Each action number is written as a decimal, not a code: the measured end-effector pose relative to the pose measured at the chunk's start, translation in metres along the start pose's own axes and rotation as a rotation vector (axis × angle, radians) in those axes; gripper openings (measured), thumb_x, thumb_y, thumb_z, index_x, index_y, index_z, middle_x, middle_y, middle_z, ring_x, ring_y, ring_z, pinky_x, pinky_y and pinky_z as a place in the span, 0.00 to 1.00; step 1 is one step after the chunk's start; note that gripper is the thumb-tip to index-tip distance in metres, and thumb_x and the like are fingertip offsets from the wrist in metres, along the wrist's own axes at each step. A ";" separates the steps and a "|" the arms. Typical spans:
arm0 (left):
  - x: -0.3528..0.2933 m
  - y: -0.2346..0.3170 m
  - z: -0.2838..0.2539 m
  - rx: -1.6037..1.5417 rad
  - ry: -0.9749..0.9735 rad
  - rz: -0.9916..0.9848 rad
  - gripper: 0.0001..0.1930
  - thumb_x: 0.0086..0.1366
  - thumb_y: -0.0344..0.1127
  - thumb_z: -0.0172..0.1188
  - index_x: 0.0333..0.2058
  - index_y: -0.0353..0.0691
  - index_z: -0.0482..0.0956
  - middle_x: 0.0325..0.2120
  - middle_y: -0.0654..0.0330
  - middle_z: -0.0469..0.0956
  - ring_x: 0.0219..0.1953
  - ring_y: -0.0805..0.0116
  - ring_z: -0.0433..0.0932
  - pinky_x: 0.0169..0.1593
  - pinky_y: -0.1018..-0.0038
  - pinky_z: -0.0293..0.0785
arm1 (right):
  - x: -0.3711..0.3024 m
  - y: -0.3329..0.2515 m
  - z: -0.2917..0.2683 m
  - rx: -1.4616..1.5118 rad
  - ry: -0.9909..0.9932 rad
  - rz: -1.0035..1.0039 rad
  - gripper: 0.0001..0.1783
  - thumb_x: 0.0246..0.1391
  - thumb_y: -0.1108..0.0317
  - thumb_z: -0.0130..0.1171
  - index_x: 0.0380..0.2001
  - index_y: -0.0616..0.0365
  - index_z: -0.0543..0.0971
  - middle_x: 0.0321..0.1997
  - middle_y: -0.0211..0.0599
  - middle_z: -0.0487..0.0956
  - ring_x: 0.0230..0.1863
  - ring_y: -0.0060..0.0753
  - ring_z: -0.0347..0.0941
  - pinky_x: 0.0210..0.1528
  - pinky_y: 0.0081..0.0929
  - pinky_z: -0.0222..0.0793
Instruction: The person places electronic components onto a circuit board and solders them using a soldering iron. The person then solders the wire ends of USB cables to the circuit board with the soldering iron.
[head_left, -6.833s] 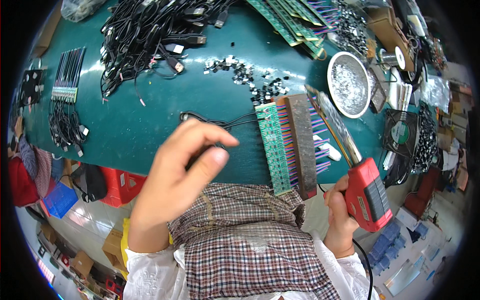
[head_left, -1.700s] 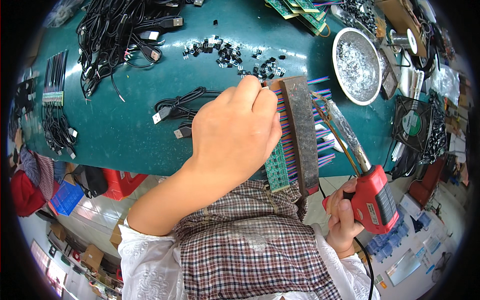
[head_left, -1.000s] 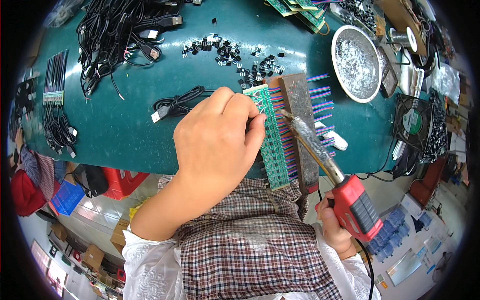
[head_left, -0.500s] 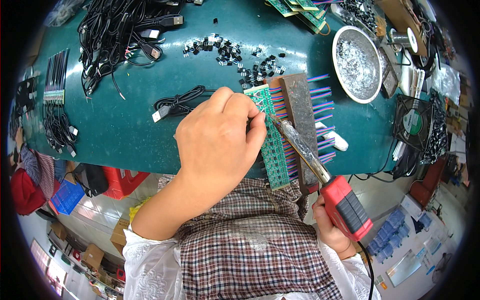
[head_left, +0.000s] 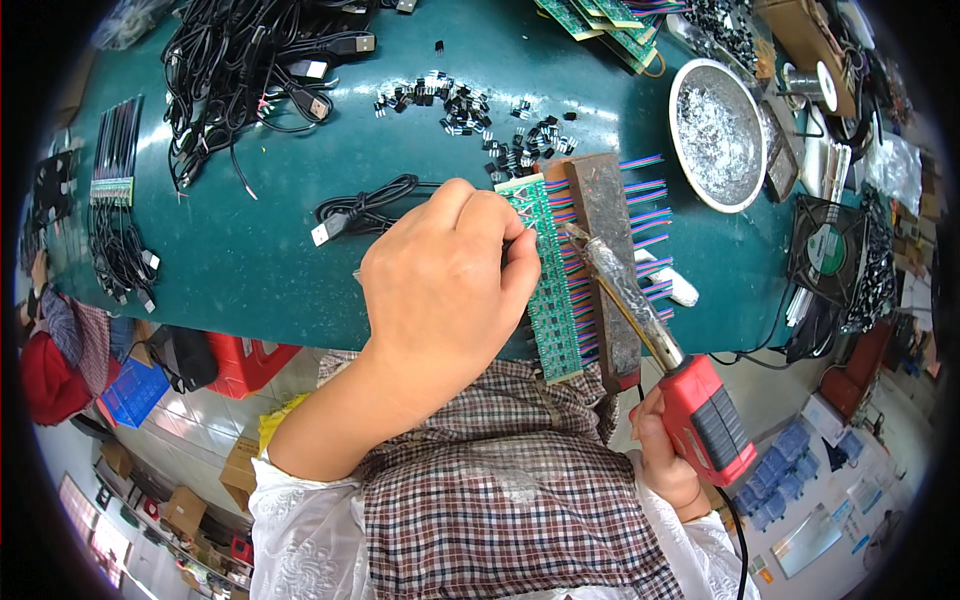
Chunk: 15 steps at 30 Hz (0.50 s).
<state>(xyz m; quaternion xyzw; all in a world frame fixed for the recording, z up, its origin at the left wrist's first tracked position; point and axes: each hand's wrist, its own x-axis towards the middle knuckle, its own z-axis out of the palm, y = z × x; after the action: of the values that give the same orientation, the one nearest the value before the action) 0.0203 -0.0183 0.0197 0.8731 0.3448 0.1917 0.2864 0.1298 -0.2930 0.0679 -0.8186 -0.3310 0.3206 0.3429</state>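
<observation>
My left hand [head_left: 440,275] is closed in a pinch over the left edge of a green circuit board strip [head_left: 556,320]. What its fingertips hold is hidden. A black USB cable [head_left: 365,208], coiled, lies just left of that hand, and its lead runs behind the knuckles. My right hand [head_left: 657,450] grips a red and black soldering iron [head_left: 708,425]. The iron's tip is just right of the board, over thin coloured wires [head_left: 648,215]. A dark, heavy bar [head_left: 607,260] lies across these wires beside the board.
Small black three-legged components [head_left: 460,108] are scattered beyond the board. Black USB cables [head_left: 240,70] are heaped at the far left. To the right stand a round bowl [head_left: 718,135] with silvery residue and a small fan [head_left: 826,246]. Finished-looking wired boards [head_left: 112,190] lie at the left.
The soldering iron's tip has moved right, off the board's edge to above the wires and bar. My left hand keeps its pinch at the board. The whole view has shifted slightly.
</observation>
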 end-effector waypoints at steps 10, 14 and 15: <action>0.000 -0.001 -0.001 -0.009 0.039 0.024 0.08 0.56 0.29 0.73 0.28 0.44 0.80 0.26 0.64 0.79 0.26 0.67 0.83 0.29 0.69 0.74 | -0.002 0.001 -0.002 0.009 0.076 0.057 0.12 0.45 0.76 0.69 0.37 0.60 0.84 0.34 0.43 0.83 0.34 0.47 0.81 0.37 0.40 0.77; -0.003 0.012 -0.015 0.080 -0.037 0.030 0.08 0.59 0.32 0.74 0.32 0.44 0.81 0.29 0.63 0.78 0.26 0.63 0.82 0.30 0.66 0.75 | -0.001 -0.010 0.003 0.244 0.122 0.154 0.07 0.53 0.75 0.67 0.37 0.61 0.82 0.33 0.39 0.81 0.33 0.37 0.79 0.36 0.35 0.75; -0.006 0.015 -0.023 0.081 -0.109 -0.008 0.06 0.62 0.32 0.73 0.35 0.44 0.83 0.32 0.61 0.79 0.28 0.61 0.82 0.32 0.65 0.77 | 0.000 -0.012 0.005 0.256 0.132 0.141 0.08 0.56 0.74 0.64 0.38 0.61 0.76 0.31 0.37 0.76 0.28 0.31 0.71 0.32 0.31 0.70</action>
<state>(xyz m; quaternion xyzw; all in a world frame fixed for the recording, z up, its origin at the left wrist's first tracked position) 0.0114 -0.0237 0.0459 0.8918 0.3398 0.1287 0.2697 0.1221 -0.2846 0.0737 -0.8087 -0.2058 0.3290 0.4420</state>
